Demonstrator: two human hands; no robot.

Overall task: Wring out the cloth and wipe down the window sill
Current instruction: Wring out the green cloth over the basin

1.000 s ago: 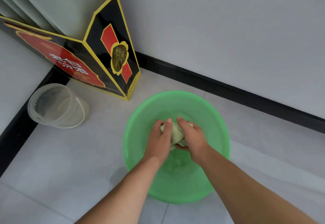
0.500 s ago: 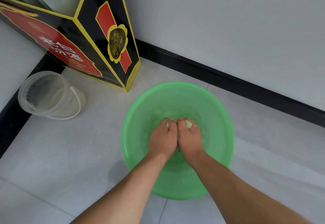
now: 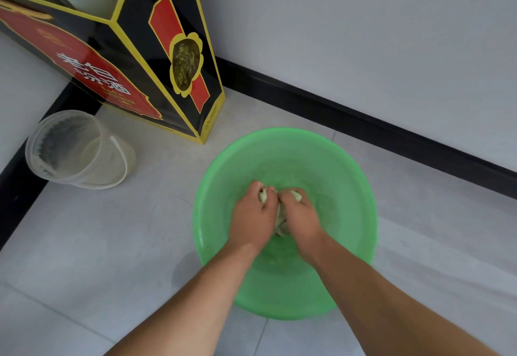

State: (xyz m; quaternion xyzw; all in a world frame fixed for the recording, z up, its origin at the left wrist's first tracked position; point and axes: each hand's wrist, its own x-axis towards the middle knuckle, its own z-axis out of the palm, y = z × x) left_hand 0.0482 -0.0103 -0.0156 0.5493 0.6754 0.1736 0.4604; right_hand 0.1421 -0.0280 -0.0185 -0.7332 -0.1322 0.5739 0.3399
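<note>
A pale yellow-green cloth (image 3: 280,217) is bunched up over the middle of a green plastic basin (image 3: 321,157) that stands on the tiled floor. My left hand (image 3: 253,217) and my right hand (image 3: 300,214) sit side by side inside the basin, both clenched tightly around the cloth. Only small bits of cloth show: at the fingertips and in the gap between the two hands. No window sill is in view.
A tall black, red and yellow carton (image 3: 156,70) stands in the corner behind the basin. To the left a clear plastic bucket (image 3: 75,150) lies tipped against the black skirting (image 3: 391,134). Grey walls close in the far side and the left.
My hands first closed together over the cloth, hiding most of it. Now a strip of cloth shows between them again. The view has shifted slightly.
</note>
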